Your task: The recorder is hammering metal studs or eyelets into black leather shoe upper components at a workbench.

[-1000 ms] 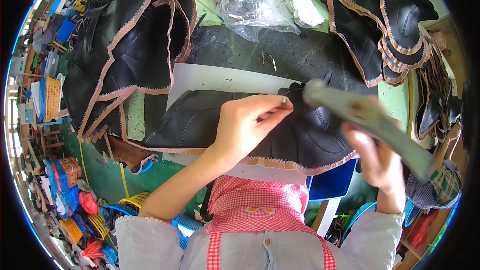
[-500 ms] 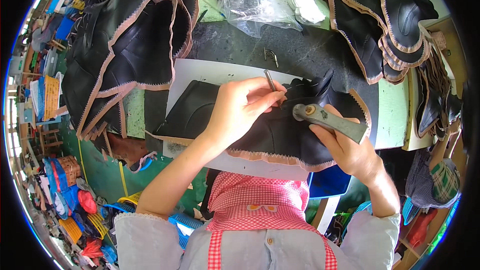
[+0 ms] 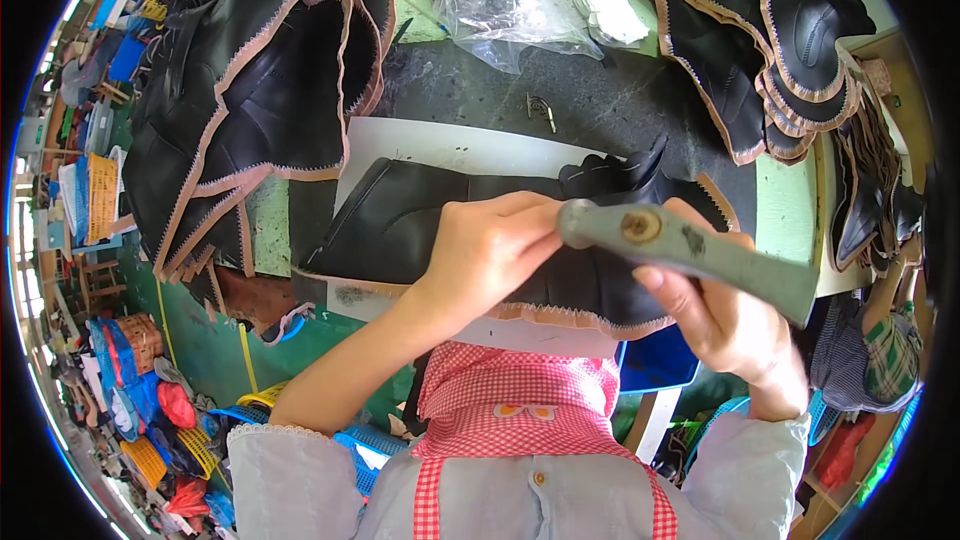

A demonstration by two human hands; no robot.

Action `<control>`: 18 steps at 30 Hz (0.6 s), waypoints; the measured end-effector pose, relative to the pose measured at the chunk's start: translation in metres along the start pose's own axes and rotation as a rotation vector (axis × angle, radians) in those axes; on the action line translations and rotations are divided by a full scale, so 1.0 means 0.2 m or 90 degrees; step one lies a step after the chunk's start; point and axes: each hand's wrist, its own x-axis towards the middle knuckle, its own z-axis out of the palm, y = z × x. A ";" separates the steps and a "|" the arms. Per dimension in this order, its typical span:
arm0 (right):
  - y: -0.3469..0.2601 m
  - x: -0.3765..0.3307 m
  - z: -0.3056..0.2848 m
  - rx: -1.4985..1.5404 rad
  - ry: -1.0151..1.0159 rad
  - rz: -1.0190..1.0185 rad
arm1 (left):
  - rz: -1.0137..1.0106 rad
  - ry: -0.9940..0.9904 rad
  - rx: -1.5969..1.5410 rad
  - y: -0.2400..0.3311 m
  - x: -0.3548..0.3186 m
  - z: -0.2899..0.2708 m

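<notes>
A black leather boot upper [image 3: 392, 212] with a tan zigzag-stitched edge lies across a white sheet [image 3: 405, 143] in front of me. My left hand [image 3: 482, 258] rests over its middle, fingers pinched together. The hammer head covers their tips and hides the slim metal punch seen there a moment before. In my right hand [image 3: 728, 332] is a hammer [image 3: 735, 265], raised close to the camera, its head over the left fingertips in this view. Its handle is mostly hidden behind the head and my fingers.
Black leather uppers are piled at left [image 3: 275, 110] and right [image 3: 810, 40]. Beyond the white sheet, a small metal piece [image 3: 541, 112] lies on the dark work mat [image 3: 440, 90]. A clear plastic bag [image 3: 510, 10] sits at the back. Under the table's near edge is a blue bin [image 3: 660, 365].
My right hand has lifted the hammer up toward the camera and slightly right. My left hand has shifted slightly down, and its punch is now out of sight.
</notes>
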 end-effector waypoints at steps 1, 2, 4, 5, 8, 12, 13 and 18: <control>0.05 0.02 0.01 0.032 0.019 -0.037 | -0.028 0.044 -0.084 -0.04 0.01 0.03; 0.08 0.01 0.06 -0.017 0.066 -0.126 | -0.276 -0.114 -0.069 0.03 0.04 -0.04; 0.15 -0.01 0.10 -0.039 0.020 -0.073 | -0.405 -0.094 -0.446 -0.05 0.10 -0.04; 0.20 0.00 0.12 -0.045 -0.013 -0.055 | -0.402 -0.091 -0.446 -0.05 0.11 -0.05; 0.22 -0.02 0.16 -0.059 0.017 -0.085 | -0.412 -0.083 -0.419 -0.09 0.08 -0.11; 0.20 -0.01 0.14 -0.045 0.008 -0.084 | -0.432 -0.095 -0.421 -0.07 0.07 -0.14; 0.20 -0.01 0.14 -0.045 0.007 -0.086 | -0.427 -0.098 -0.415 -0.07 0.07 -0.14; 0.21 -0.01 0.15 -0.073 0.005 -0.122 | -0.401 -0.092 -0.393 -0.07 0.06 -0.11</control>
